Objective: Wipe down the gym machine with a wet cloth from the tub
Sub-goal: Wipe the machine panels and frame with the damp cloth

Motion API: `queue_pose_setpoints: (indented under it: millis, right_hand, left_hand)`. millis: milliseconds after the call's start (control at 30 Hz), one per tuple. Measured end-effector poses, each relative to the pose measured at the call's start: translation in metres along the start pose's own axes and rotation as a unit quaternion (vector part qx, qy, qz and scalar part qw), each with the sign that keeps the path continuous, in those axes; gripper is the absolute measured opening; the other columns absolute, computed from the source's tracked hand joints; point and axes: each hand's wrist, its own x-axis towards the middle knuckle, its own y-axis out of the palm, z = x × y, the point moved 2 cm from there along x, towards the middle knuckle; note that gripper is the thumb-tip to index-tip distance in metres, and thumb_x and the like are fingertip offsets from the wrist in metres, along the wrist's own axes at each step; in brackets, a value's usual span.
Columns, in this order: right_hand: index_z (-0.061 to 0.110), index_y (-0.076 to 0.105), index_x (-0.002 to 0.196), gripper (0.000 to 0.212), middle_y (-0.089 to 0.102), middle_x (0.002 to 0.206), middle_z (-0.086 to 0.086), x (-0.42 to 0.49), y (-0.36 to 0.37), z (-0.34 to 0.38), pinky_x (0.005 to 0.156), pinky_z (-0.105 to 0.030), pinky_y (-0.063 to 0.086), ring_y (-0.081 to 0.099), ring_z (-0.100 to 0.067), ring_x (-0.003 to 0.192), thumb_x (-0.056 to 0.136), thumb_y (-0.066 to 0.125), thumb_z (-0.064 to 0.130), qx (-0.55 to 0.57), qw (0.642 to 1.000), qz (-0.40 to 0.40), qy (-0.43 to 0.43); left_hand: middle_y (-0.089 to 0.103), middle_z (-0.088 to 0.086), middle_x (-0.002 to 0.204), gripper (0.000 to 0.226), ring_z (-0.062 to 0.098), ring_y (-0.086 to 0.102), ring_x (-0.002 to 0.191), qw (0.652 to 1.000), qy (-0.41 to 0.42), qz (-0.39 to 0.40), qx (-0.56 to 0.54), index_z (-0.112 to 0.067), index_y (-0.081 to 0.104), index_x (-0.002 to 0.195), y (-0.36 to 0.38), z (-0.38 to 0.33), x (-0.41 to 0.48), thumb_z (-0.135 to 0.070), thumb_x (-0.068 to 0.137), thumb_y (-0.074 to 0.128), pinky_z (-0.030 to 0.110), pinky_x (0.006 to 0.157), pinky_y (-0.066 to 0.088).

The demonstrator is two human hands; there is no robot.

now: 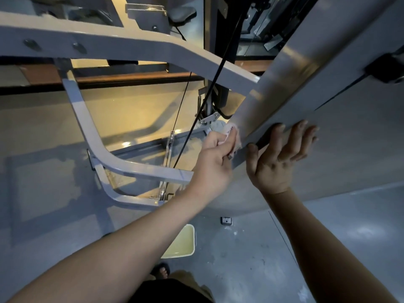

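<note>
Left hand: my left hand (215,165) pinches the cloth (232,133) between thumb and curled fingers and presses it against the beam (284,73).
Right hand: my right hand (282,154) is spread flat with straight fingers, braced on the beam's near edge just beside the cloth, and holds nothing.
Cloth: a bunched, pale pinkish wad touching the beam's broad face near its lower end; I cannot tell how wet it is.
Beam axis: the long axis slants from the lower end by my hands up toward the top right; the shiny broad face looks left, toward the cable (218,68).
Tub: the tub (181,243) sits on the floor under my left forearm, just ahead of my foot (162,271), well apart from the cloth.
Risk 1: the cable passes near my left knuckles, so a wide stroke could snag the cloth on it.
Risk 2: a bunched cloth covers only a small patch, so I may leave streaks.
Risk 3: a step forward could kick the tub and spill it.
</note>
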Motion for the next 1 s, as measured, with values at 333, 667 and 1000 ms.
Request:
queue_pose_setpoints:
  millis: [333, 667, 1000]
  right_hand:
    - [0.018, 0.013, 0.163, 0.072, 0.012, 0.157, -0.025, -0.001, -0.002, -0.006, 0.122, -0.058, 0.009, 0.008, -0.048, 0.148, 0.103, 0.046, 0.042, -0.003, 1.000, 0.011, -0.014]
    - [0.017, 0.024, 0.155, 0.065, 0.004, 0.164, -0.021, -0.004, -0.001, -0.008, 0.122, -0.058, 0.010, 0.002, -0.042, 0.155, 0.101, 0.049, 0.043, -0.001, 1.000, 0.013, -0.013]
    - [0.018, 0.016, 0.162, 0.071, 0.012, 0.156, -0.023, -0.003, -0.003, -0.006, 0.124, -0.057, 0.009, -0.002, -0.039, 0.157, 0.102, 0.046, 0.041, -0.003, 1.000, 0.004, -0.007]
  left_hand:
    - [0.046, 0.004, 0.110, 0.038, 0.011, 0.048, 0.091, 0.989, -0.131, 0.064, 0.006, -0.002, 0.060, 0.136, -0.005, -0.004, 0.021, 0.002, 0.100, 0.050, 0.002, 0.076, 0.036]
    - [0.046, 0.011, 0.111, 0.037, 0.028, 0.051, 0.099, 0.977, -0.117, 0.126, 0.128, -0.001, 0.057, 0.135, 0.000, 0.049, -0.021, 0.002, 0.099, 0.052, 0.021, 0.083, 0.041]
    - [0.047, 0.012, 0.109, 0.057, 0.029, 0.053, 0.102, 0.998, 0.055, 0.024, 0.003, 0.001, 0.047, 0.149, 0.007, 0.007, 0.004, 0.007, 0.093, 0.044, 0.015, 0.098, 0.031]
